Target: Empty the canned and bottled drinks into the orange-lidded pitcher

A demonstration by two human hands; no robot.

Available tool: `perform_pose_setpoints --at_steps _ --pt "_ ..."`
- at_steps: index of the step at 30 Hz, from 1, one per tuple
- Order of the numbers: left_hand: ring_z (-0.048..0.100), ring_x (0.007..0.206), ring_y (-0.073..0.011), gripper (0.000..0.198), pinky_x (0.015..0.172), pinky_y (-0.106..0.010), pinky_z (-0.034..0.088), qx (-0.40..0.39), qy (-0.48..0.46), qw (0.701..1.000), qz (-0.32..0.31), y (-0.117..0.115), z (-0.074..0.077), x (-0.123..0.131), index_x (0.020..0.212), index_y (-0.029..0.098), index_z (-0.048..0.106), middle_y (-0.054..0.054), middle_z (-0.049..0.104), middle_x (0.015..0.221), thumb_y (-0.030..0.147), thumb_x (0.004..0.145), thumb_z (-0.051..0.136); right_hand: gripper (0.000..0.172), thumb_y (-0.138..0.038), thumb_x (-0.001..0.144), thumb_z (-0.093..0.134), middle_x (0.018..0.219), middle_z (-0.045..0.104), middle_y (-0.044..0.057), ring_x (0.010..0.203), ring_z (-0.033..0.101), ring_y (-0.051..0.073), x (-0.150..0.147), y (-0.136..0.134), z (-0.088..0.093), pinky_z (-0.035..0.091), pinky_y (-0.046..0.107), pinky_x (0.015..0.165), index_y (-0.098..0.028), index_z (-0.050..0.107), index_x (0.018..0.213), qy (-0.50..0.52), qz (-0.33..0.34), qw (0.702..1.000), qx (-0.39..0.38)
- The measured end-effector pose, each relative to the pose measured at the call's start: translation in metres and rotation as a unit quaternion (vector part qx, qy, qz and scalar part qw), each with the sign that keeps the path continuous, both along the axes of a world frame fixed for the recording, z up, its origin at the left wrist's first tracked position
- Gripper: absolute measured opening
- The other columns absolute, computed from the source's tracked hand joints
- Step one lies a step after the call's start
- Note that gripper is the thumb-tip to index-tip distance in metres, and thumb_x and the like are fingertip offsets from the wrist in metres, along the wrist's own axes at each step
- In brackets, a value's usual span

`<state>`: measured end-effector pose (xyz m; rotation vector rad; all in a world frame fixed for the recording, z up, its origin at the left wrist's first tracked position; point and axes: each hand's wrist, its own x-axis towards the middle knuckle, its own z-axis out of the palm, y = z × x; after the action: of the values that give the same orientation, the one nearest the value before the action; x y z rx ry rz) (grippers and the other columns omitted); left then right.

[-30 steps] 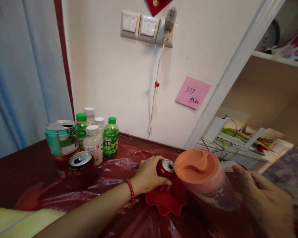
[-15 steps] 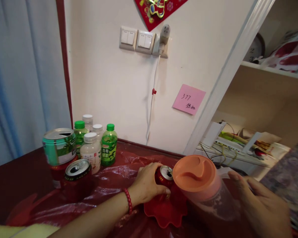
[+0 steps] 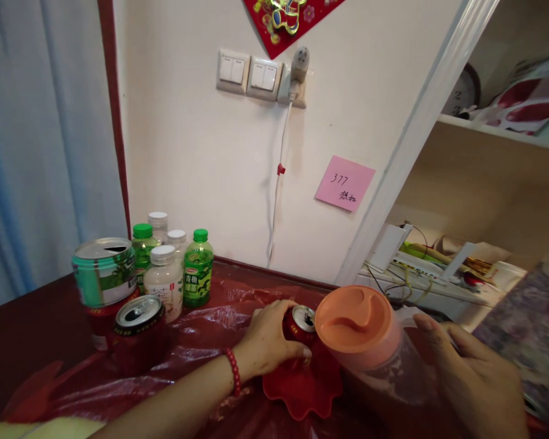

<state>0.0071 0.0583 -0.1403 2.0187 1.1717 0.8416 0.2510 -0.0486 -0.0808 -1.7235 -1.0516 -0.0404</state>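
My left hand (image 3: 268,341) is wrapped round a small red drink can (image 3: 297,331) with an opened silver top. The can stands upright at a red, wavy-rimmed dish (image 3: 304,396); whether it rests inside cannot be made out. In my right hand (image 3: 478,372) is the handle of a clear plastic pitcher (image 3: 402,378) with an orange lid (image 3: 354,320). The pitcher tilts toward the can, its lid edge close beside the can's top. Its lower part is dim and blurred.
At left stand a dark red can (image 3: 139,332), a green-topped wide can (image 3: 105,271), green tea bottles (image 3: 198,268) and white-capped bottles (image 3: 165,280). Red plastic film (image 3: 201,341) covers the table. A white cable (image 3: 277,201) hangs down the wall behind. Shelves (image 3: 485,134) are at right.
The whole view has shifted slightly, so everything appears a little further left. Both hands keep their hold on the can and the pitcher, with no clear movement between them.
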Motion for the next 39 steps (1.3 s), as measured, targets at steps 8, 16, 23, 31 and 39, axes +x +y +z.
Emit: perform_pose_setpoints --at_steps 8,16,23,31,39 --pt "0.063 0.116 -0.0330 0.071 0.102 -0.047 0.046 0.005 -0.006 1.000 -0.002 0.0014 -0.0022 0.0002 0.122 0.026 0.065 -0.005 0.071 0.126 0.034 0.058 0.094 0.059 -0.080 0.078 0.060 0.057 0.048 -0.004 0.064 0.044 0.018 0.0022 0.0005 0.0000 0.032 0.028 0.057 -0.022 0.063 0.074 0.031 -0.016 0.999 -0.030" --pt "0.063 0.116 -0.0339 0.072 0.103 -0.049 0.046 0.005 -0.007 1.000 -0.001 0.0021 -0.0019 0.0006 0.122 0.025 0.064 -0.005 0.071 0.126 0.034 0.057 0.094 0.061 -0.082 0.077 0.061 0.060 0.050 -0.004 0.066 0.046 0.018 0.0012 0.0001 0.0003 0.036 0.027 0.058 -0.021 0.065 0.075 0.051 -0.013 0.998 -0.028" --pt "0.063 0.118 -0.0345 0.073 0.103 -0.049 0.046 0.000 0.001 1.000 -0.001 0.0002 -0.0009 -0.0005 0.123 0.026 0.064 -0.005 0.071 0.128 0.036 0.058 0.094 0.061 -0.082 0.077 0.058 0.056 0.048 -0.003 0.063 0.046 0.019 -0.0005 -0.0003 0.0029 0.034 0.028 0.056 -0.021 0.062 0.070 0.023 -0.022 0.999 -0.034" --pt "0.063 0.117 -0.0342 0.073 0.103 -0.048 0.047 0.004 -0.002 1.000 0.000 0.0014 -0.0026 -0.0005 0.122 0.026 0.063 -0.006 0.071 0.127 0.036 0.058 0.094 0.062 -0.082 0.077 0.060 0.057 0.047 -0.002 0.062 0.045 0.019 0.0062 0.0009 -0.0009 0.035 0.027 0.054 -0.021 0.064 0.071 0.019 -0.005 1.000 -0.022" --pt "0.063 0.116 -0.0338 0.075 0.102 -0.048 0.046 -0.001 -0.009 1.000 0.001 0.0022 -0.0040 -0.0006 0.123 0.025 0.064 -0.005 0.071 0.126 0.034 0.056 0.095 0.062 -0.082 0.077 0.060 0.059 0.052 -0.002 0.064 0.048 0.020 0.0047 0.0015 -0.0004 0.037 0.027 0.056 -0.020 0.066 0.074 0.027 -0.011 0.999 -0.023"
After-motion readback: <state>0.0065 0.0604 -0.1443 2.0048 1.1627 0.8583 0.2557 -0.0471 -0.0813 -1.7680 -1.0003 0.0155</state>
